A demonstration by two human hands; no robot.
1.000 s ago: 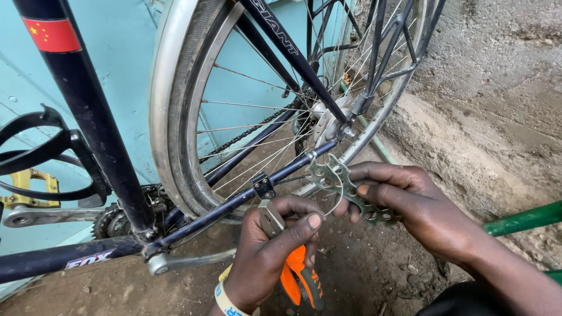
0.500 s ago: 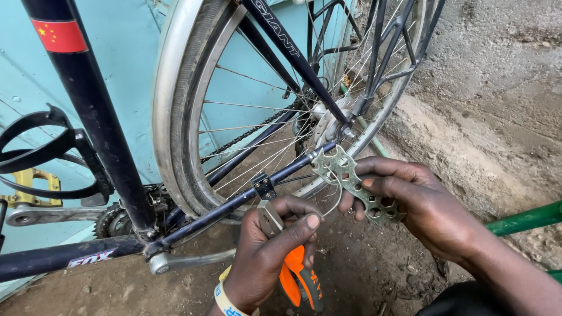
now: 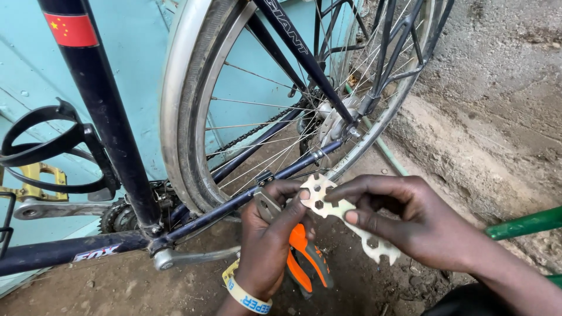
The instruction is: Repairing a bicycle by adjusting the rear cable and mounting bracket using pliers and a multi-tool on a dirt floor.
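My left hand (image 3: 266, 237) grips orange-handled pliers (image 3: 301, 257), whose jaws reach toward a small clamp (image 3: 264, 177) on the dark chainstay (image 3: 246, 198) of a bicycle. The left thumb also touches a flat silver multi-hole wrench (image 3: 342, 219). My right hand (image 3: 410, 219) holds that wrench by its middle, just right of the left hand and below the rear wheel (image 3: 275, 93). A yellow wristband sits on my left wrist.
The dark bicycle frame (image 3: 102, 117) stands against a light blue wall, with a black bottle cage (image 3: 44, 149), a crank arm and a yellow pedal (image 3: 26, 178) at left. A rough concrete wall (image 3: 497, 93) rises at right; a green tube (image 3: 524, 222) crosses there. Dirt ground below.
My right hand has drawn the wrench down and left, away from the rear axle area, closer to my left hand. The left hand with the pliers stays by the chainstay.
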